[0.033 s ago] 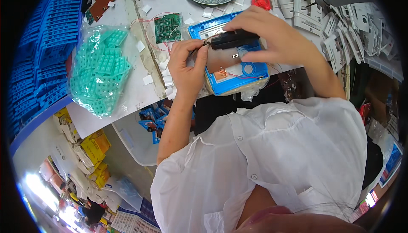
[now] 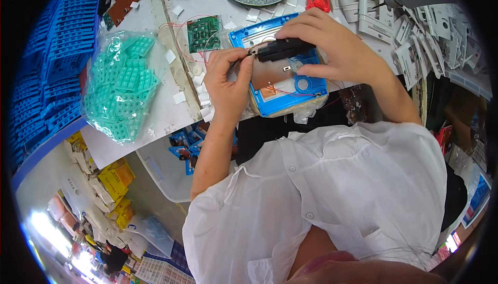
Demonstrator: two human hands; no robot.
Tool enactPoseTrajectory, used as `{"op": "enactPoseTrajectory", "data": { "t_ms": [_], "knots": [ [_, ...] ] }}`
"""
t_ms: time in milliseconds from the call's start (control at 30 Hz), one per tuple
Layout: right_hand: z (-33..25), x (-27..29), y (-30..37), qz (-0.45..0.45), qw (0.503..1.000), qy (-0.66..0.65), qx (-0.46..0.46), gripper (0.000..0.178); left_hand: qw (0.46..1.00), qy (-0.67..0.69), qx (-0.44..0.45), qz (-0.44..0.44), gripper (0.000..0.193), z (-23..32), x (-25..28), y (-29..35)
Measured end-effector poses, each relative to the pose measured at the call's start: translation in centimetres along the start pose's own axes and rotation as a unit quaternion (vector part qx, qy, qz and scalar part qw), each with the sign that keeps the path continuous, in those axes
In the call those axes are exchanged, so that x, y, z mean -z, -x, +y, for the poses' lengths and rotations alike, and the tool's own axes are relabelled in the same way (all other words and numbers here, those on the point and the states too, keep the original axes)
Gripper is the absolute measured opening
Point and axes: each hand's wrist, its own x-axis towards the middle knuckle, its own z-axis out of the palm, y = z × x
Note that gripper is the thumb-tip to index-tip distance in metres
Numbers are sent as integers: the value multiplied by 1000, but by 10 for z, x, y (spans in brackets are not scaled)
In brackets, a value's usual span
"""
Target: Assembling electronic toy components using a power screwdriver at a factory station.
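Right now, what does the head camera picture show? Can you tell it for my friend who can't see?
Both hands work on a blue-framed device: the left hand pinches its edge, the right hand presses a black part onto it. A bag of teal pieces lies left.

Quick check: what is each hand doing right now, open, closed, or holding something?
Left hand: closed, pinching the left edge of the blue plastic housing.
Right hand: closed on the small black rectangular part over the housing.
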Motion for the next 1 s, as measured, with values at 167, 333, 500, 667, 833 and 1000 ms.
{"op": "enactPoseTrajectory", "data": {
  "t_ms": [167, 333, 500, 667, 833, 1000],
  "knots": [
    [14, -12, 11, 7, 999, 15, -43, 62, 999, -15, 0, -32, 10, 7, 6, -5],
    [16, -6, 7, 3, 999, -17, -41, 48, 997, -17, 25, -64, 12, 15, 15, -14],
    [-1, -4, -1, -18, 997, -67, -15, 49, 987, -48, 19, -151, 10, 31, 25, -44],
    [-2, -17, -8, -41, 995, -85, -39, 52, 953, -85, -9, -290, 8, 38, 33, -66],
    [-5, -19, -10, -28, 994, -97, -49, 54, 929, -129, -68, -339, 8, 41, 35, -78],
    [-4, -19, -13, -37, 995, -88, -35, 54, 908, -134, -92, -387, 10, 36, 33, -87]
  ]
}}
